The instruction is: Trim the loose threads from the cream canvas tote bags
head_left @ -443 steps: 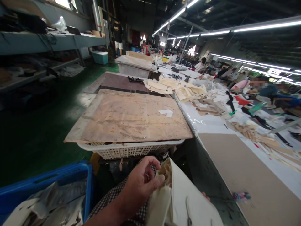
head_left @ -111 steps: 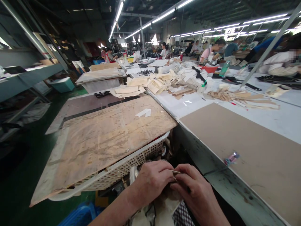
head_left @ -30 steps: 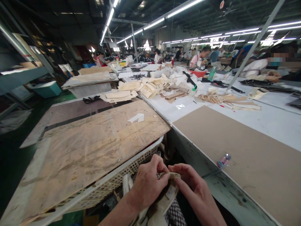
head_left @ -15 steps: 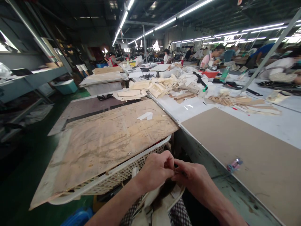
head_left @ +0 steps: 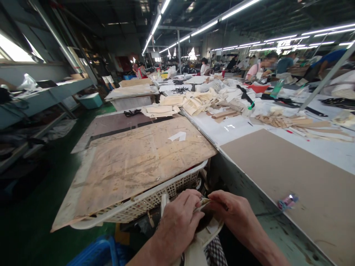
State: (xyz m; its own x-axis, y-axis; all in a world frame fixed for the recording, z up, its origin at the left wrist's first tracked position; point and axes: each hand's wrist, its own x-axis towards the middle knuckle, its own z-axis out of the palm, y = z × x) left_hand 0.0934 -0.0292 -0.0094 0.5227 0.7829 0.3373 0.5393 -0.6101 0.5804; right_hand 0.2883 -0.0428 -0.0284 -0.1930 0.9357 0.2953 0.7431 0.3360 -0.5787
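A cream-coloured piece of fabric (head_left: 208, 236) with a dark inner side lies over my lap, its upper edge raised between my hands. My left hand (head_left: 181, 212) is closed at that edge, fingers bent and thumb pressed toward them. Facing it, my right hand (head_left: 235, 212) pinches the same edge with thumb and fingertips. The two hands are a little apart, with a short stretch of pale edge showing between them. Much of the piece is hidden behind my left hand and wrist.
A worn board (head_left: 138, 162) rests on a white plastic basket (head_left: 138, 204), with a white paper scrap (head_left: 178, 136) on top. To the right, a brown sheet (head_left: 277, 170) covers the table, holding a small pinkish object (head_left: 288, 201). Lower left is a blue basket (head_left: 95, 251). Co-workers are farther back.
My hands have moved lower and slightly apart, opening a gap at the fabric's edge. The left hand has turned to show its back. The view has swung slightly left.
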